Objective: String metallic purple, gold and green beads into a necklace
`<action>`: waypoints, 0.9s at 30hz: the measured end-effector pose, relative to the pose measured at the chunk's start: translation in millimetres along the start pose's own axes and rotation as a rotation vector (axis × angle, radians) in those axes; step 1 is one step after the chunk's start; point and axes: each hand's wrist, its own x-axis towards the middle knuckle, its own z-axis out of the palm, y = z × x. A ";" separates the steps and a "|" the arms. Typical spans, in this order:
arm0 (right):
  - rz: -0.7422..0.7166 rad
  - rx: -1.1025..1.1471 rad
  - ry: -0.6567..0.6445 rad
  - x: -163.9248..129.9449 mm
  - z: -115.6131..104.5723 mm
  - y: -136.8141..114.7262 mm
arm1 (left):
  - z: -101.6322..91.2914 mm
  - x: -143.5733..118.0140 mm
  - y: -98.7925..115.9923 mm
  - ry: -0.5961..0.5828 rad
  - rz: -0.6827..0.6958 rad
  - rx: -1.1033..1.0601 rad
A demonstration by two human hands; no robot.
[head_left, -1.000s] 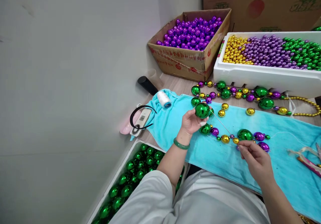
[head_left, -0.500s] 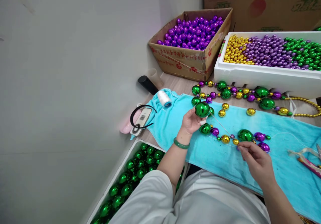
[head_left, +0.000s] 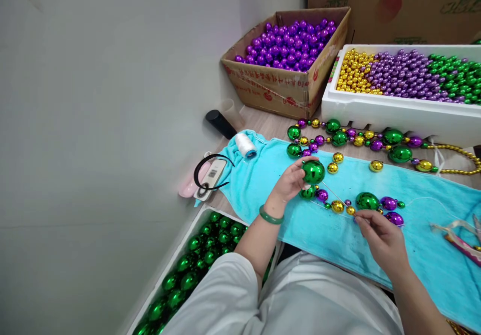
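Head view: left hand (head_left: 289,184) fingers grip green ball (head_left: 313,172); right hand (head_left: 380,236) fingers pinch needle (head_left: 336,195).

Pale wooden tabletop (head_left: 268,124): turquoise terry towel (head_left: 338,235), brown cardboard box (head_left: 285,92), white foam tray (head_left: 398,114), black cylinder (head_left: 220,123).

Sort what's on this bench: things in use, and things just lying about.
In use:
left hand holding large green ball
right hand pinching needle
half-strung beads

Lying about:
thread spool
black tube
box of purple balls
finished strand
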 end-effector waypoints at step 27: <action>0.080 0.404 -0.053 -0.9 -31.7 -18.9 | 81.9 0.9 2.1 -0.490 0.351 0.817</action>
